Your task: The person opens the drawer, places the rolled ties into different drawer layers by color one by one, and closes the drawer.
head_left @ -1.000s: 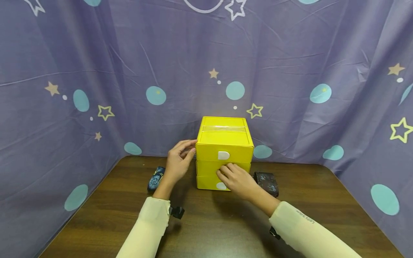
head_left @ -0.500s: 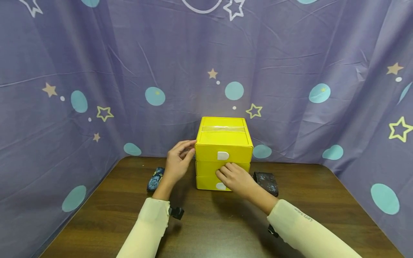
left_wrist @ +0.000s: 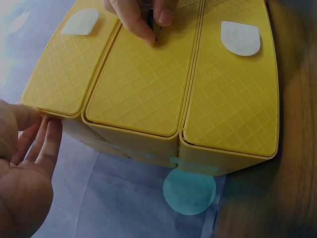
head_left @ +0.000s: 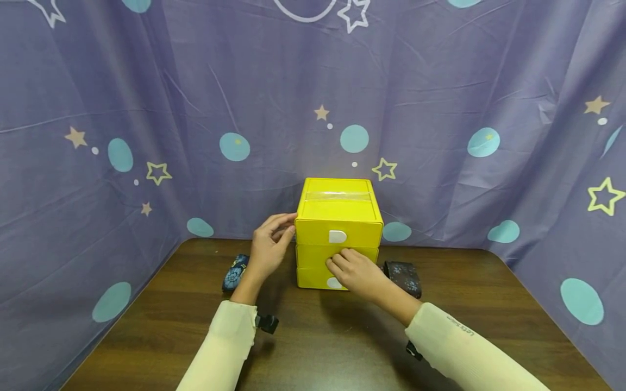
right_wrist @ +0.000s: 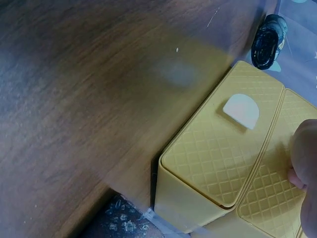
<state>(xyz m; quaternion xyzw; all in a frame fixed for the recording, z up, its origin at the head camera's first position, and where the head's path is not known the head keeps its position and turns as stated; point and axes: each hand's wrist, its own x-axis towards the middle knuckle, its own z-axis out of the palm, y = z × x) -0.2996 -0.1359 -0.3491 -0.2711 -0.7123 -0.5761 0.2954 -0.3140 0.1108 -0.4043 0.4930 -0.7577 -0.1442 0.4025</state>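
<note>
Purple fabric printed with stars and blue spots makes up the curtain (head_left: 293,81) behind a brown wooden table (head_left: 313,347), where a person in cream sleeves (head_left: 215,342) works with both hands on a yellow drawer box (head_left: 337,209). At left, a blue flower-patterned piece (head_left: 235,274) lies toward the table's far left corner, beyond the left forearm, with a black strap (head_left: 267,324) at the wrist. The left hand (head_left: 268,250) touches the box's upper left front corner, its thumb and fairly straight fingers narrowly parted. The box stands upright near the table's far edge, about midway between the far corners, three lattice-textured fronts stacked one above another and clear tape (head_left: 337,195) across its top. White tabs mark the top drawer (head_left: 313,232) and the bottom drawer (head_left: 313,278). At the middle drawer (head_left: 310,255), the right hand (head_left: 358,273) has its fingers bent, thumb and fingertip closed on a small dark piece (left_wrist: 150,19), too little of it showing to identify. At right, a dark flower-patterned piece (head_left: 405,278) lies just beside the box, toward the far right corner, partly behind the right forearm.
</note>
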